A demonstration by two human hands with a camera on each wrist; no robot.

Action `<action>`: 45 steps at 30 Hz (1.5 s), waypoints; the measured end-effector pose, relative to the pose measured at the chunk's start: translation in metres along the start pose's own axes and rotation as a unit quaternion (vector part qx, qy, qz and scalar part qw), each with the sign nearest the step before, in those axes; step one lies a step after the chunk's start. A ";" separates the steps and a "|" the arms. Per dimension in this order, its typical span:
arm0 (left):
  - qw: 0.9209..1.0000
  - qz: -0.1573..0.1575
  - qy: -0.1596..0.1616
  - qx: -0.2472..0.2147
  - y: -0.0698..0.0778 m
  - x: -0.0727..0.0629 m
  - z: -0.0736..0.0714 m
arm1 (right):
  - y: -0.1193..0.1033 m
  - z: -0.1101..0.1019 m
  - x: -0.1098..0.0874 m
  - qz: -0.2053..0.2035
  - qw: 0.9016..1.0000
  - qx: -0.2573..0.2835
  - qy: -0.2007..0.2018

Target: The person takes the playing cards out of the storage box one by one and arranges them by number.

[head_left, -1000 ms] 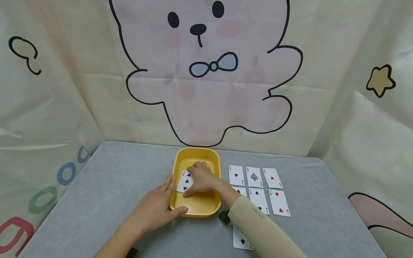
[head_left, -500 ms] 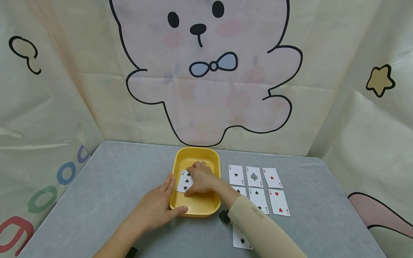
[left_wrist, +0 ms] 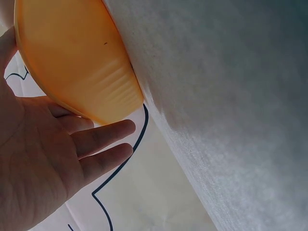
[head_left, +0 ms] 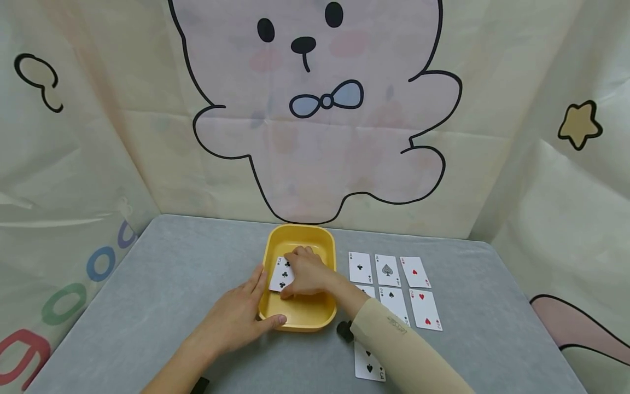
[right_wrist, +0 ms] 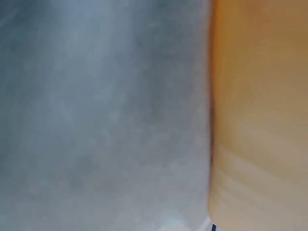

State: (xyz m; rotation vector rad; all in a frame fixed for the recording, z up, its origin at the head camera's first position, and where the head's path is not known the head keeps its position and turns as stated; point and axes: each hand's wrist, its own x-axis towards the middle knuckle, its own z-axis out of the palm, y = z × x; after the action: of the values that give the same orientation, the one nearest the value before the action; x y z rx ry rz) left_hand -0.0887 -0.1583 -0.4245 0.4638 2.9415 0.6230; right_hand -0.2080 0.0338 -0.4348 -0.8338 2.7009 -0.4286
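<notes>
A yellow tray (head_left: 300,320) stands on the grey table. Inside it, my right hand (head_left: 310,273) has its thumb and fingers at the right side of a white playing card (head_left: 280,274) and grips it. Black clubs show on the card; its right part is hidden by the hand. My left hand (head_left: 241,314) rests against the tray's left rim, fingers extended and thumb over the near rim. In the left wrist view, two fingers (left_wrist: 106,163) stretch straight beside the tray's outer wall. The right wrist view shows the tray's outside (right_wrist: 264,120) but no hand.
Right of the tray, playing cards lie face up in rows: ace of clubs (head_left: 360,268), ace of spades (head_left: 388,270), ace of hearts (head_left: 415,272), two of hearts (head_left: 426,311), and others partly under the right sleeve (head_left: 403,345). A spades card (head_left: 369,366) lies nearer. A printed cloth hangs behind.
The playing card in the tray has shifted slightly, away from me, and its top corner shows more. The left hand and tray stay almost still; the right forearm moves slightly.
</notes>
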 end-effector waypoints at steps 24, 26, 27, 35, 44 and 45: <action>1.000 -0.013 -0.004 -0.003 0.003 0.000 0.000 | 0.023 -0.043 -0.052 -0.058 0.990 0.109 0.071; 1.000 -0.009 -0.001 -0.001 0.004 0.000 0.000 | 0.027 -0.046 -0.058 -0.063 0.988 0.114 0.077; 1.000 -0.009 0.000 -0.001 0.003 0.000 0.000 | 0.029 -0.047 -0.060 -0.064 0.988 0.114 0.078; 1.000 -0.028 -0.012 -0.005 0.003 0.001 0.000 | 0.036 -0.052 -0.077 -0.059 0.989 0.110 0.079; 1.000 -0.021 -0.001 -0.006 0.004 -0.001 0.000 | 0.043 -0.053 -0.099 -0.055 0.989 0.113 0.083; 1.000 -0.018 0.002 -0.006 0.003 -0.001 0.000 | 0.044 -0.053 -0.101 -0.052 0.989 0.113 0.082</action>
State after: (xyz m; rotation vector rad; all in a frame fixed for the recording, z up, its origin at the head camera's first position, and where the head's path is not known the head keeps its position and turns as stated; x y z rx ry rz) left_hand -0.0869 -0.1558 -0.4227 0.4071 2.9406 0.6377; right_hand -0.1679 0.1375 -0.3838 -0.9125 2.6946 -0.8441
